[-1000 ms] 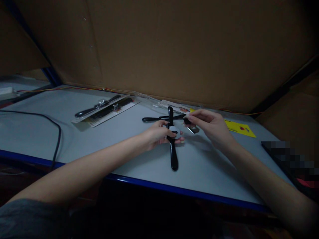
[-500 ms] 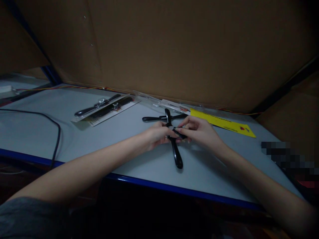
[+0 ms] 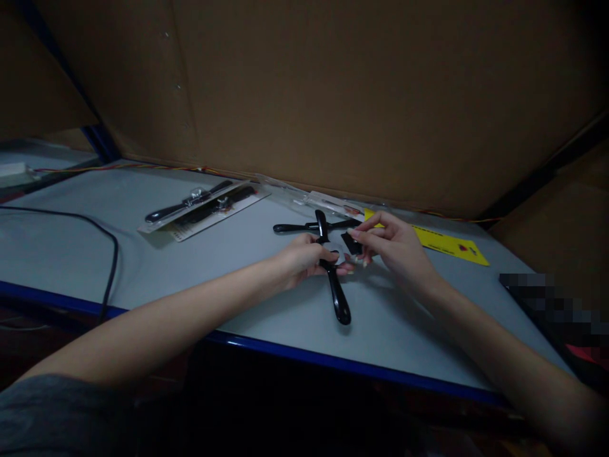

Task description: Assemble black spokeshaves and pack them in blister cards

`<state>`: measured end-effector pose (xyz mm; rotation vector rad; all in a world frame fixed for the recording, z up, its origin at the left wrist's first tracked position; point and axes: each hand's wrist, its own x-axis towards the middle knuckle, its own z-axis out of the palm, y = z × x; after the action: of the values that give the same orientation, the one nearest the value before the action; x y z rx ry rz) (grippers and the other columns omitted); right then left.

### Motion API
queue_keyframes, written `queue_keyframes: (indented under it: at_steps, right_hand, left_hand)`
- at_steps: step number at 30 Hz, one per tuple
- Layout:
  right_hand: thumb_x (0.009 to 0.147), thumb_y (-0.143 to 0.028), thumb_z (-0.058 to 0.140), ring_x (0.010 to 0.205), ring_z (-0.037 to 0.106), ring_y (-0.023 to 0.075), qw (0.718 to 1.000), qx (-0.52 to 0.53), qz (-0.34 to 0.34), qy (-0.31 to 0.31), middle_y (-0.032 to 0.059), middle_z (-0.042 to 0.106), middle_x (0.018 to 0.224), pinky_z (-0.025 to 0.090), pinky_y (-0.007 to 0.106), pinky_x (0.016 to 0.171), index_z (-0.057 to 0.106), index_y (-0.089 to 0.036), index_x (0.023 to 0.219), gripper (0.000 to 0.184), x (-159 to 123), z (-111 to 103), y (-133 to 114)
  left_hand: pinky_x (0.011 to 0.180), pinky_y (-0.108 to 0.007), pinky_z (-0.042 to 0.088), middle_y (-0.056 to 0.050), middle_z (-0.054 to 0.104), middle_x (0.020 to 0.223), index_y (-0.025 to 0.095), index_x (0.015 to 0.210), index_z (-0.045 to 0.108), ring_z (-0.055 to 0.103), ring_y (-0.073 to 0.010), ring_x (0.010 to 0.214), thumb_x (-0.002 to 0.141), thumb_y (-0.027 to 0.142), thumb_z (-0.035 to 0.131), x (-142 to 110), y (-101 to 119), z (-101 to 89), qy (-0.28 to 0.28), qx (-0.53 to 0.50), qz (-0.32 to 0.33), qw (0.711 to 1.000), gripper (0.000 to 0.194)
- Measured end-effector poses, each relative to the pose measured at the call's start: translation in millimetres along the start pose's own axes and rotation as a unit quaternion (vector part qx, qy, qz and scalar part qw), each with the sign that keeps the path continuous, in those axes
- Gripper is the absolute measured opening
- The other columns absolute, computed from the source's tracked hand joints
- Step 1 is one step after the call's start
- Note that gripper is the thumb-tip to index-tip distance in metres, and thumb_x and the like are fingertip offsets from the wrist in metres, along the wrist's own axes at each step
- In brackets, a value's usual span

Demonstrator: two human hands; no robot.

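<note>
Left grip: the left hand [image 3: 302,260] is curled closed around the middle of a black spokeshave [image 3: 339,298], with the fingertips wrapped to the right side of its body.

Right grip: a small flat black part [image 3: 351,243] is pinched between the thumb and fingertips of the right hand [image 3: 394,247], and the other fingers are held slightly apart. The part is kept just beside the spokeshave's body.

Held tool: the spokeshave is held near the middle of the counter [image 3: 380,336], its handles running from far to near.

Crossing tool: a second spokeshave [image 3: 295,227] is laid crosswise under it.

Far left: two blister packs [image 3: 204,206] are placed on the counter, with a black cable [image 3: 115,254] nearer the left edge.

Far right: a yellow card [image 3: 450,246] is laid flat.
</note>
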<state>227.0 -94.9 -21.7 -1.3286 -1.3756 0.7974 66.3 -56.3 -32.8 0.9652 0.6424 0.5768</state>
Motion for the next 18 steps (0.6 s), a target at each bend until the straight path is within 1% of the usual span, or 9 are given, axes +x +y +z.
queue_keyframes:
  at_steps: [2,6,8,11,15,18]
  right_hand:
    - [0.069,-0.041,0.071,0.040,0.054,0.0114,1.000,0.002,-0.007,0.004,-0.0037,0.058,0.050,0.044,0.023,0.040,0.050,-0.021,0.077,0.030,-1.8,2.3,-0.6]
    - [0.071,-0.040,0.069,0.042,0.055,0.0114,0.999,0.001,-0.013,0.030,-0.0034,0.059,0.052,0.045,0.024,0.043,0.051,-0.021,0.080,0.028,-2.8,4.8,-2.1]
    - [0.071,-0.039,0.069,0.042,0.055,0.0111,0.999,0.002,-0.016,0.040,-0.0034,0.059,0.053,0.046,0.024,0.045,0.052,-0.022,0.079,0.026,-2.4,4.5,-2.9]
    - [0.071,-0.039,0.069,0.043,0.055,0.0109,0.999,0.004,-0.022,0.038,-0.0035,0.058,0.053,0.045,0.024,0.045,0.052,-0.022,0.079,0.026,-2.6,4.3,-3.8]
    - [0.072,-0.039,0.069,0.042,0.053,0.0099,0.999,0.006,-0.026,0.022,-0.0040,0.057,0.052,0.044,0.023,0.043,0.052,-0.021,0.078,0.027,-4.4,7.2,-3.3]
    - [0.072,-0.040,0.068,0.041,0.052,0.0092,1.000,0.007,-0.025,0.002,-0.0036,0.058,0.054,0.043,0.022,0.042,0.051,-0.020,0.078,0.028,-5.6,10.9,-1.0]
  left_hand:
    - [0.073,-0.031,0.055,-0.014,0.067,0.086,0.004,0.096,0.058,0.067,-0.0143,0.066,0.076,-0.006,0.050,-1.1,0.0,0.3,-0.003,0.012,0.000,1.000,0.024]
    - [0.072,-0.030,0.055,-0.016,0.066,0.095,0.004,0.096,0.059,0.068,-0.0143,0.068,0.077,0.003,0.059,-3.1,-0.1,0.3,-0.031,0.030,0.012,0.999,0.018]
    - [0.072,-0.030,0.055,-0.016,0.066,0.095,0.004,0.096,0.057,0.068,-0.0148,0.069,0.076,0.003,0.061,-4.0,-0.3,0.4,-0.023,0.028,0.015,0.999,0.020]
    - [0.072,-0.033,0.055,-0.014,0.066,0.089,0.006,0.096,0.053,0.067,-0.0149,0.067,0.076,0.001,0.060,-5.5,-0.4,1.0,0.003,0.019,0.007,1.000,0.021]
    - [0.071,-0.034,0.054,-0.010,0.066,0.084,0.009,0.093,0.054,0.065,-0.0126,0.062,0.075,0.004,0.062,-6.1,-0.3,2.1,0.007,0.026,0.013,1.000,0.020]
    - [0.070,-0.032,0.053,-0.007,0.065,0.079,0.010,0.089,0.054,0.063,-0.0121,0.062,0.073,0.004,0.061,-3.9,0.1,2.0,0.036,0.035,0.013,0.999,0.018]
